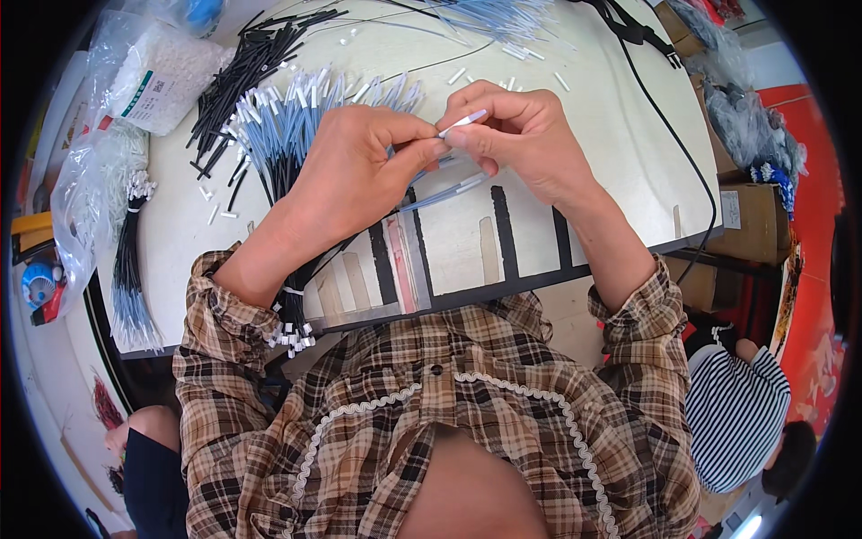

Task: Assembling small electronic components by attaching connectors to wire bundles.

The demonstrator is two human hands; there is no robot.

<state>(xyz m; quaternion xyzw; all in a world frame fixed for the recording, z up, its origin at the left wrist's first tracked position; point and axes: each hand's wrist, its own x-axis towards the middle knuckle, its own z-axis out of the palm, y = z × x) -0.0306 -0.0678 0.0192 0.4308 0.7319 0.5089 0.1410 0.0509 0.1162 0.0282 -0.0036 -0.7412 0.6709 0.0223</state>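
"Two pinches?"
"Right hand grips a white sleeve, right of the wire bundle; left hand has closed fingers, contents unclear."
"Step?"
"Probably fitting; next needs careful alignment."

Showing a green-and-white label with a dark square code at ten o'clock, on a clear bag of white pieces; carrying print too small for reading. Also showing a pale label just before three o'clock, on a cardboard box; bearing faint marks, likewise illegible.
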